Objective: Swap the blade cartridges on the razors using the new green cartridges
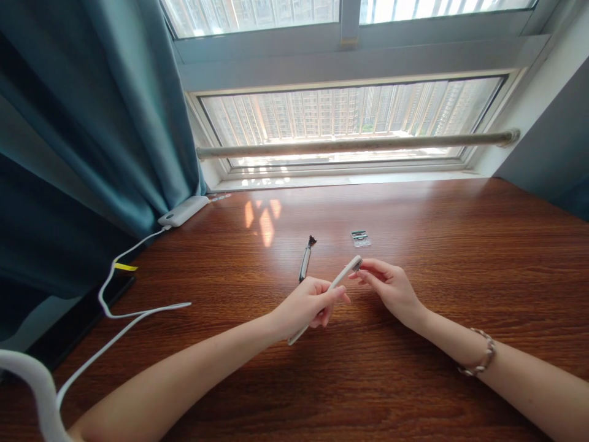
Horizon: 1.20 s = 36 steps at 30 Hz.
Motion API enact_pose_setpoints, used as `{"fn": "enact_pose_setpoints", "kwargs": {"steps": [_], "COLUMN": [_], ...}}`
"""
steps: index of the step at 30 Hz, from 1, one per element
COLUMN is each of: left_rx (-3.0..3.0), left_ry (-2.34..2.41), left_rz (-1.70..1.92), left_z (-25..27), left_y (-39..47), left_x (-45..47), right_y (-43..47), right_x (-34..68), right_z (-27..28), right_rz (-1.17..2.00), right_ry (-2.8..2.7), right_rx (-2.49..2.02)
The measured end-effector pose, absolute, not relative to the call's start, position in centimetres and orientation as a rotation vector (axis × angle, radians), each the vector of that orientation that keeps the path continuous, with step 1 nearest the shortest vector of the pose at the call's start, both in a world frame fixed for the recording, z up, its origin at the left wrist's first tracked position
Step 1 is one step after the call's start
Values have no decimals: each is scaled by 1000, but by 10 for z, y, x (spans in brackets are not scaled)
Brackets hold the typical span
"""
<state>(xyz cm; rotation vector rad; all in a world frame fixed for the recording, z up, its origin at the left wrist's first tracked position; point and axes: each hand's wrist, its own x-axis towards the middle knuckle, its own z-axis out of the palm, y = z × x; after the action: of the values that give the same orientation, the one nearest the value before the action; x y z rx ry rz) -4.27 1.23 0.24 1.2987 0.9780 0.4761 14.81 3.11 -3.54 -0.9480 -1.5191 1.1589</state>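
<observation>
A slim white toothbrush (343, 276) with dark bristles slants up to the right above the table. Its handle lies in my left hand (309, 302), with the thumb pressed along it and the fingers curled beneath. The lower end of the handle pokes out below the palm. At the bristle end, my right hand (390, 287) has its thumb and fingertips bent in a loose pinch around the head. Just beyond my left hand lies a silver and black razor-like tool (305, 259) with a dark head. A small clear case (360, 238) with dark strips inside lies farther back.
The brown wooden table (442, 245) runs up to a window with a white rail (359, 145). On the left, a white power strip (184, 212) sits by the blue curtain (151, 123). White cable (124, 316) loops across the table's left side.
</observation>
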Motion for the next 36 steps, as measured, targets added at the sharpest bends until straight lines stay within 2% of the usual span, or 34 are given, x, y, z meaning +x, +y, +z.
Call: {"fn": "enact_pose_setpoints", "kwargs": {"steps": [36], "left_rx": [1165], "left_ry": [961], "left_rz": [557], "left_z": [2], "left_y": [16], "left_x": [-44], "right_y": [31], "right_x": [149], "right_z": [-34], "right_rz": [1196], "right_ry": [-1504], "right_rx": [-969]}}
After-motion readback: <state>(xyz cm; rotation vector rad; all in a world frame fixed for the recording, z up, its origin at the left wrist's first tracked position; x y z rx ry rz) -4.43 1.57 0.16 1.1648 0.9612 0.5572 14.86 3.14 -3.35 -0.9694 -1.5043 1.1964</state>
